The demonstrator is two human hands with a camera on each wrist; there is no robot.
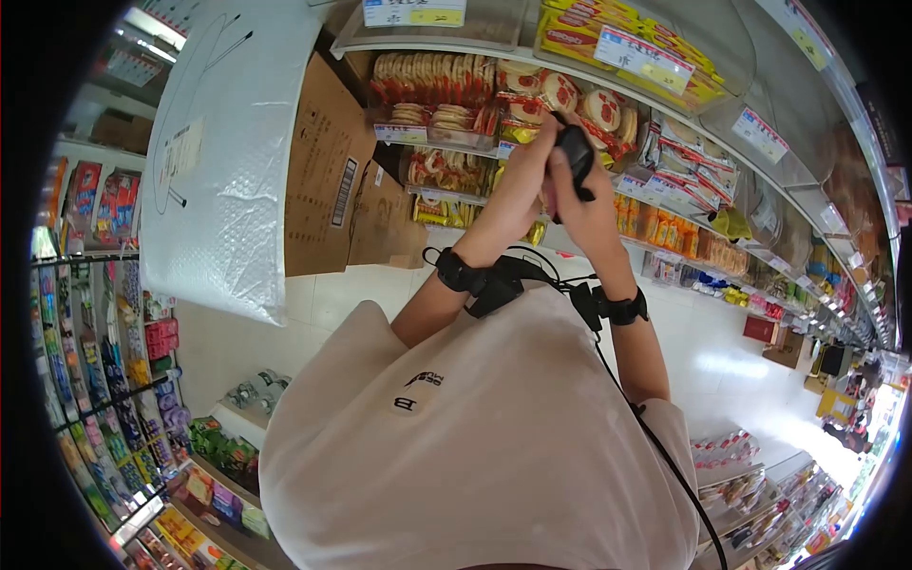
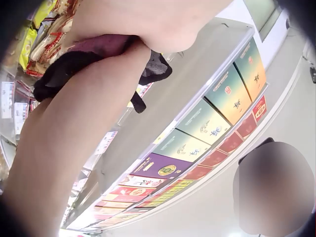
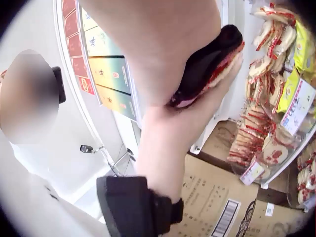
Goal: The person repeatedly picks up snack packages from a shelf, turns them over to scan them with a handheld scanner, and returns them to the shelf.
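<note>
Both hands come together in front of the snack shelf, around a black item with a pink side (image 1: 576, 157). Its black parts stick out past the fingers, and its kind cannot be told. My left hand (image 1: 524, 176) grips it from the left, its fingers partly hidden behind the item. My right hand (image 1: 591, 204) holds it from the right, thumb toward the left hand. The left wrist view shows the pink surface (image 2: 106, 45) between the hands and a dark flap beyond the fingers. Just behind hang packs of round biscuits (image 1: 600, 109) with red print.
A brown carton (image 1: 323, 166) and a silvery padded package (image 1: 214, 190) stand left of the shelf. Price tags (image 1: 646, 57) line the shelf edges. Boxed goods (image 2: 232, 98) stand on a high shelf. Another person's blurred head (image 2: 274, 190) shows in the wrist views.
</note>
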